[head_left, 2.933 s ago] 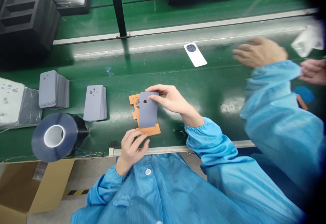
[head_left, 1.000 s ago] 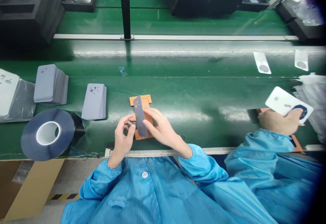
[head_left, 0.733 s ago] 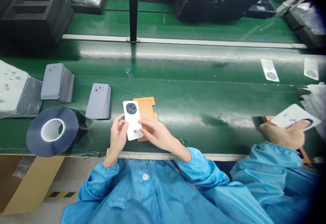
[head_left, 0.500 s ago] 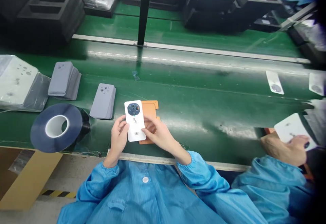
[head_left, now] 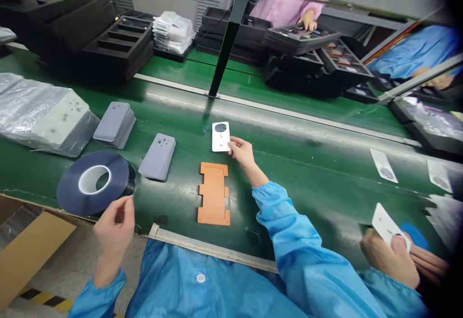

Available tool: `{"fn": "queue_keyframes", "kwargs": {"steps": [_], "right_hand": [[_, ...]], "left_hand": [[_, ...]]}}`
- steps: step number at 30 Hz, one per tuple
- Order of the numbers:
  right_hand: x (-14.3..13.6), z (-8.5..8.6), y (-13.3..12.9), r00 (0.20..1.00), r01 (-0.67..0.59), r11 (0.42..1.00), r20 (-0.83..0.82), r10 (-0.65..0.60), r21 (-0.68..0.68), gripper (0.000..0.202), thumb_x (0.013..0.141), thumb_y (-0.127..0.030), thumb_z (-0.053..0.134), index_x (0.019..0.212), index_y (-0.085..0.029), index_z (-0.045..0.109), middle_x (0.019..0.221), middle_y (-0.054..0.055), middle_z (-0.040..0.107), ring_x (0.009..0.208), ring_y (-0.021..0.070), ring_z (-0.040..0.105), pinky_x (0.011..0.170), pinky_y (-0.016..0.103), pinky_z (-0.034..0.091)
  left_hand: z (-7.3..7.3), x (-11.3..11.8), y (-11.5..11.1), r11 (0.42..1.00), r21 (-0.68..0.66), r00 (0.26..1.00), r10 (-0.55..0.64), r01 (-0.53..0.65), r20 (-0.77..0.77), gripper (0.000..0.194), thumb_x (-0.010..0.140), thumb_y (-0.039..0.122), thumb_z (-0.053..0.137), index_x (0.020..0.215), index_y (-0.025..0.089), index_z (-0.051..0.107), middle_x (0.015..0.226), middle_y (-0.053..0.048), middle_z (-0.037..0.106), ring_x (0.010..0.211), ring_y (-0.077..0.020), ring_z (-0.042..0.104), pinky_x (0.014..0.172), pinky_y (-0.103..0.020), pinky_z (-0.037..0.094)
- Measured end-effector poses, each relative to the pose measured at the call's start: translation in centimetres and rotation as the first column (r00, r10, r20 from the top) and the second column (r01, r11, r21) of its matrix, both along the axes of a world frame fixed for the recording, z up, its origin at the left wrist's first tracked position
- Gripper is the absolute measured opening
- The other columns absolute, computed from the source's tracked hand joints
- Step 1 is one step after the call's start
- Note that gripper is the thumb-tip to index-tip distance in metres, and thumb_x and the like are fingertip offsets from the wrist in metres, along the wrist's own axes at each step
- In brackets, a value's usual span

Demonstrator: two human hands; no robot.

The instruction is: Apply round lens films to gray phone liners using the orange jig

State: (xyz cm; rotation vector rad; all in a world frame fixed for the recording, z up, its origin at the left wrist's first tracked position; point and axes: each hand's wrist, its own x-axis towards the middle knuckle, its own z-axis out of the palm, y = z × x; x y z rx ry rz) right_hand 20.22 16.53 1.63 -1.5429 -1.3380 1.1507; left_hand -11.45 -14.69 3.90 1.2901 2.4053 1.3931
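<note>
So the right hand (head_left: 243,153) has the white panel (head_left: 220,143) pinched by its lower right corner, just past the far end of the orange jig (head_left: 214,195) on the green worktop (head_left: 296,183). Can't tell if the panel's touching down. Left hand (head_left: 115,226) is mostly closed, fingertips bunched right by the film roll (head_left: 72,188), and honestly can't tell if it's gripping anything.
</note>
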Motion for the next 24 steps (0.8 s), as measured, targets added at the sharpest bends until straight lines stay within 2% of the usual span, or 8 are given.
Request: {"fn": "queue_keyframes", "kwargs": {"steps": [2,5,9,13,16,19,21,24], "right_hand": [[0.5,-0.4,2.4,0.999,0.034,0.999,0.028,-0.034,0.008,0.051,0.079,-0.023,0.073,0.126,-0.003,0.068,0.089,0.011,0.076,0.054,0.01,0.06,0.043,0.02,0.044],[0.9,-1.1,4.3,0.997,0.052,0.999,0.064,-0.052,0.004,0.048,0.078,-0.014,0.07,0.124,0.0,0.068,0.105,0.017,0.076,0.06,0.0101,0.064,0.045,0.019,0.048],[1.6,-1.5,4.7,0.991,0.046,0.999,0.127,-0.047,0.008,0.041,0.08,-0.013,0.068,0.12,-0.002,0.071,0.11,0.019,0.076,0.07,0.0132,0.069,0.053,0.021,0.055],[2.0,-0.9,3.5,0.981,0.026,0.999,0.191,-0.03,0.022,0.043,0.084,-0.019,0.069,0.125,-0.007,0.072,0.095,0.013,0.078,0.075,0.0184,0.072,0.065,0.028,0.06],[0.9,0.2,0.8,0.978,-0.025,0.999,0.207,0.016,0.043,0.038,0.086,-0.028,0.069,0.12,-0.012,0.076,0.087,0.01,0.078,0.079,0.021,0.074,0.073,0.032,0.061],[-1.7,1.8,-4.3,0.964,-0.228,0.972,0.152,0.218,0.051,0.034,0.088,-0.038,0.069,0.111,-0.014,0.079,0.089,0.01,0.079,0.074,0.0204,0.073,0.074,0.033,0.06],[-3.9,2.9,-8.4,0.915,-0.399,0.916,0.077,0.396,0.027,0.034,0.09,-0.041,0.068,0.108,-0.015,0.08,0.094,0.01,0.08,0.075,0.0195,0.073,0.075,0.032,0.059],[-7.1,4.2,-13.8,0.792,-0.609,0.792,0.007,0.61,-0.033,0.033,0.094,-0.042,0.065,0.107,-0.017,0.081,0.095,0.008,0.081,0.072,0.0184,0.072,0.071,0.031,0.057]], "left_hand": [[0.5,-1.4,-1.6,0.99,-0.031,0.982,0.136,-0.141,-0.134,0.023,0.095,0.042,0.066,0.097,0.02,0.073,0.078,-0.002,0.069,0.067,-0.0183,0.06,0.072,-0.034,0.049],[0.8,-2.0,-2.9,0.968,-0.142,0.957,0.168,-0.205,-0.238,0.028,0.094,0.049,0.067,0.096,0.021,0.07,0.084,-0.004,0.07,0.073,-0.0219,0.064,0.073,-0.035,0.048],[-0.2,-1.4,-2.8,0.957,-0.248,0.961,0.081,-0.149,-0.264,0.034,0.092,0.052,0.068,0.106,0.021,0.072,0.108,-0.01,0.077,0.096,-0.0308,0.071,0.081,-0.038,0.051],[-0.8,-0.2,-1.6,0.986,-0.165,0.973,-0.038,0.001,-0.227,0.021,0.098,0.039,0.061,0.098,0.021,0.072,0.104,-0.007,0.078,0.095,-0.0252,0.073,0.083,-0.034,0.052],[-0.1,1.3,-0.1,0.986,-0.113,0.969,-0.14,0.119,-0.203,0.017,0.098,0.033,0.062,0.091,0.021,0.07,0.089,-0.003,0.075,0.074,-0.0173,0.067,0.075,-0.029,0.05],[0.7,3.3,1.6,0.969,-0.139,0.957,-0.228,0.205,-0.18,0.018,0.099,0.03,0.06,0.088,0.02,0.07,0.083,-0.001,0.072,0.063,-0.0132,0.06,0.069,-0.026,0.047],[1.0,4.6,2.4,0.953,-0.18,0.942,-0.278,0.245,-0.19,0.022,0.1,0.029,0.059,0.084,0.021,0.071,0.074,0.001,0.068,0.059,-0.0121,0.057,0.065,-0.025,0.044],[1.1,6.2,3.0,0.926,-0.223,0.92,-0.348,0.306,-0.181,0.023,0.101,0.03,0.058,0.087,0.02,0.075,0.07,0.002,0.066,0.059,-0.0114,0.058,0.063,-0.024,0.042]]}}
